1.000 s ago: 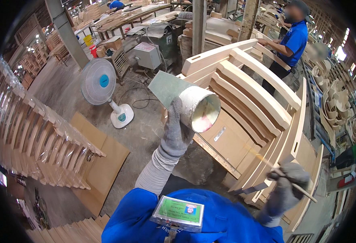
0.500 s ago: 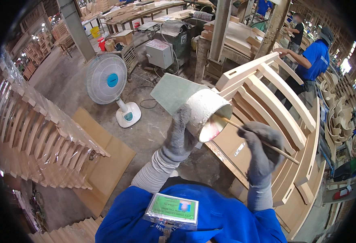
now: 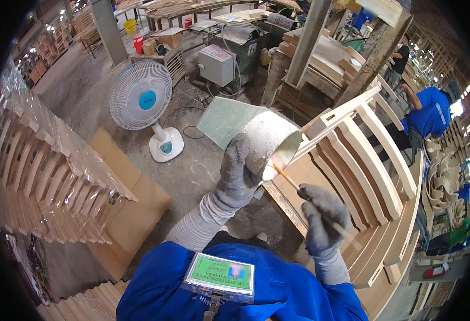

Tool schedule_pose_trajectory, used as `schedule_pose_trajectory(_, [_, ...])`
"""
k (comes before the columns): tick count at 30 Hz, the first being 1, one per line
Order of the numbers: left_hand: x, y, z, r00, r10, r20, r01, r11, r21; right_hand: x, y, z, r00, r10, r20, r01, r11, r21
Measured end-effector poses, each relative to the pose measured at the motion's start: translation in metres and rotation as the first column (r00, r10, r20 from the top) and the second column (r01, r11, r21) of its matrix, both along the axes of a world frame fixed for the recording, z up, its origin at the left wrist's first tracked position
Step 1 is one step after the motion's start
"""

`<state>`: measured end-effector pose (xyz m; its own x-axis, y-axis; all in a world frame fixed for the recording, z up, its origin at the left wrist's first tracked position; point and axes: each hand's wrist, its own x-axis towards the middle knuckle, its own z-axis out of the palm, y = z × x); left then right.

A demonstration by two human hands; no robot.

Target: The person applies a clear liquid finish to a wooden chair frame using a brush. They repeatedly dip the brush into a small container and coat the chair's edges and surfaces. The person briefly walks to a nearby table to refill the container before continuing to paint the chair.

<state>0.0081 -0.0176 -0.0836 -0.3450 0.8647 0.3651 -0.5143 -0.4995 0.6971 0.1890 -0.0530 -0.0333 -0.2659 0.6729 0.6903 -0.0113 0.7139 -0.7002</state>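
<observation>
A whitish, crusted round pot (image 3: 262, 131) is tipped sideways in my gloved left hand (image 3: 235, 168), its mouth facing right. Pale and pinkish stuff shows inside. My gloved right hand (image 3: 326, 214) grips a thin wooden stick (image 3: 286, 175), whose far tip sits in the pot's mouth; what is on that tip is hidden. Beyond the pot, a pale green flat panel (image 3: 225, 120) juts out to the left. To the right of my hands stand curved wooden frame pieces (image 3: 377, 166) on a cardboard-covered surface.
A standing fan (image 3: 141, 96) is on the floor ahead left. Plastic-wrapped stacked wooden parts (image 3: 53, 176) rise at the left beside a cardboard sheet (image 3: 133, 208). A grey electrical box (image 3: 217, 65) and a steel post (image 3: 307, 48) stand ahead. A co-worker in blue (image 3: 430, 112) is at far right.
My right hand has moved left and down with the stick, which now slants more steeply. The pot stays tilted in my left hand. The co-worker's arm has come off the wooden frame.
</observation>
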Motion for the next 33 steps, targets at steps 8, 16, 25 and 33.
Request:
schedule_pose_trajectory(8, [0.01,0.004,0.02,0.967,-0.114,0.228,0.127,0.991,-0.041,0.01,0.005,0.023,0.983,0.016,-0.184,-0.05,0.982,-0.181])
schedule_pose_trajectory(16, [0.017,0.023,-0.027,0.989,0.126,-0.079,-0.131,0.99,-0.057,0.018,0.009,0.018,0.93,0.038,-0.365,-0.12,0.971,-0.206])
schedule_pose_trajectory(25, [0.028,0.013,0.013,0.886,-0.222,0.407,0.24,0.971,0.009,0.023,0.021,0.012,0.916,0.041,-0.4,-0.157,0.952,-0.263])
schedule_pose_trajectory(33, [0.034,0.025,-0.019,0.989,0.145,-0.039,-0.145,0.989,0.006,0.026,0.021,0.003,0.893,0.064,-0.446,-0.199,0.944,-0.263])
